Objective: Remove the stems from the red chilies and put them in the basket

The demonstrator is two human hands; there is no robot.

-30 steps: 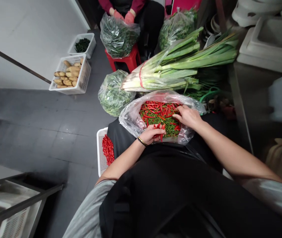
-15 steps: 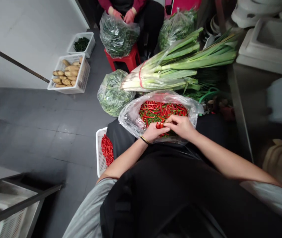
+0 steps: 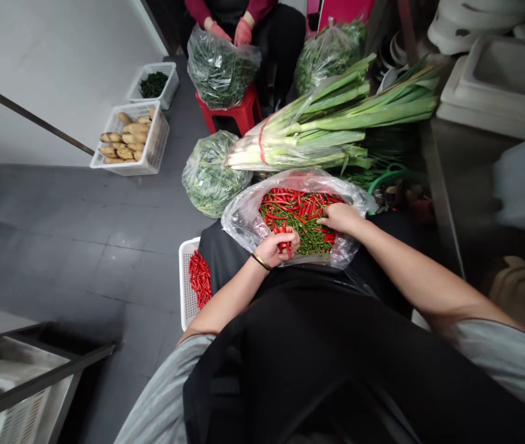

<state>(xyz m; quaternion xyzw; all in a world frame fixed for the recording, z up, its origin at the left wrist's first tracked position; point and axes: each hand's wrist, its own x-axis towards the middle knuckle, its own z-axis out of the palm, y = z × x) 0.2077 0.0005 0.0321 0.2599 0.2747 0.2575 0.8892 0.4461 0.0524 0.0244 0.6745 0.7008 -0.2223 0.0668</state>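
Observation:
A clear plastic bag [image 3: 239,216] lies open on my lap, full of red chili peppers [image 3: 290,200] with green stems. My left hand [image 3: 269,250] is closed around several red chilies [image 3: 283,233], whose ends stick out above and below the fingers, at the bag's near left side. Over the right part of the heap, my right hand [image 3: 343,219] has its bent fingers down among the chilies; what they pinch, if anything, is hidden. Left of my leg, a white basket [image 3: 183,271] holds loose red chilies [image 3: 200,280] that look stemless.
Long leeks [image 3: 299,135] tied with a red band lie just beyond the bag, beside a bagged green vegetable [image 3: 216,176]. Opposite, a person's pink-gloved hands [image 3: 243,32] are at bagged greens [image 3: 223,68] on a red stool [image 3: 232,117]. A metal edge [image 3: 442,197] runs along my right.
My hands have moved apart. The right one has gone from beside the left hand's fingers to the right, into the heap; the left has drawn slightly left, still holding chilies.

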